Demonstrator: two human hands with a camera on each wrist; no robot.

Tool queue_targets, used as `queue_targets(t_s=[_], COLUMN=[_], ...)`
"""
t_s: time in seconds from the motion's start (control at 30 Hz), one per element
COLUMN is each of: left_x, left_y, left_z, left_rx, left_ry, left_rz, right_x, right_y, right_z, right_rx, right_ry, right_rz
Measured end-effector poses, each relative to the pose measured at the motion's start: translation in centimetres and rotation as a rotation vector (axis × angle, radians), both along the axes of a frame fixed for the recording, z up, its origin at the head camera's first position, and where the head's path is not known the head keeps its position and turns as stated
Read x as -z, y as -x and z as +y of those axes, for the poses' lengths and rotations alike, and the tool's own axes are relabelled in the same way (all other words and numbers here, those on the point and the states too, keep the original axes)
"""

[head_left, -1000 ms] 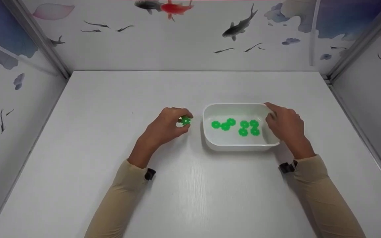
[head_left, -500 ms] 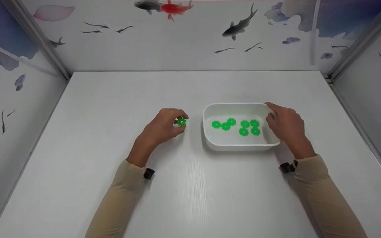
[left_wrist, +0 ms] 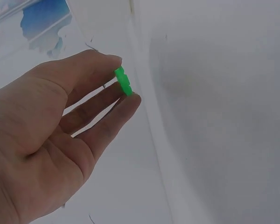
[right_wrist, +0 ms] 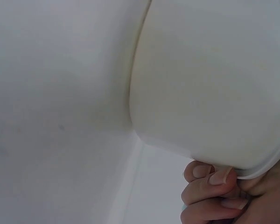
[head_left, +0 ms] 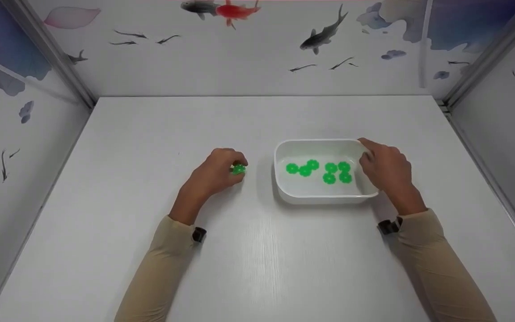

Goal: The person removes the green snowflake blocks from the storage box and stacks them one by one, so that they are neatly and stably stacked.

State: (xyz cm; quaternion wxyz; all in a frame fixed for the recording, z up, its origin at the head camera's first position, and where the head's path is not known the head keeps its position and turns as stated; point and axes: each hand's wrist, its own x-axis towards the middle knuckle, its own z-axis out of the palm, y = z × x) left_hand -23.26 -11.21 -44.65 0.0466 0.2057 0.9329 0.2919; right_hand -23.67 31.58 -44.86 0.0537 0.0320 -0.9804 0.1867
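My left hand (head_left: pixel 215 173) is over the white table, a short way left of a white plastic tub (head_left: pixel 324 200). It pinches a small green flower-shaped plastic disc (head_left: pixel 238 169) between thumb and fingertips. Seen from the left wrist, the disc (left_wrist: pixel 123 81) is turned nearly edge-on. My right hand (head_left: pixel 387 167) grips the tub's right side at the rim. In the right wrist view its curled fingers (right_wrist: pixel 210 186) lie under the rim, against the outer wall. Several more green flower-shaped discs (head_left: pixel 305 171) lie flat on the tub's floor, some touching one another.
The white tabletop (head_left: pixel 221 268) reaches back to a white panel (head_left: pixel 186 67) printed with fish. Similar panels stand at the left and right sides, joined by metal corner posts (head_left: pixel 52 49).
My left hand has moved left and slightly nearer with the green disc, away from the tub. The disc has tilted in its fingers. The right hand and the tub have stayed put.
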Motion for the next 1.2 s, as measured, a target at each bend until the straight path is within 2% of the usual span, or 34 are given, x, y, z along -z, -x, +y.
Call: queue_targets(t_s=[0.3, 0.6, 0.93, 1.2], left_x=[0.15, 0.68, 0.63, 0.56], left_y=[-0.1, -0.12, -0.22, -0.43], left_z=[-0.08, 0.12, 0.06, 0.24], left_rx=[0.057, 0.041, 0.045, 0.036], left_ry=[0.07, 0.085, 0.107, 0.088], left_rz=[-0.003, -0.023, -0.03, -0.032], right_x=[-0.13, -0.17, -0.14, -0.08], right_y=[0.13, 0.21, 0.16, 0.06], right_z=[-0.14, -0.21, -0.17, -0.16], right_rx=[0.001, 0.006, 0.004, -0.006], right_ry=[0.0, -0.003, 0.007, 0.002], right_rz=[0.007, -0.003, 0.006, 0.014])
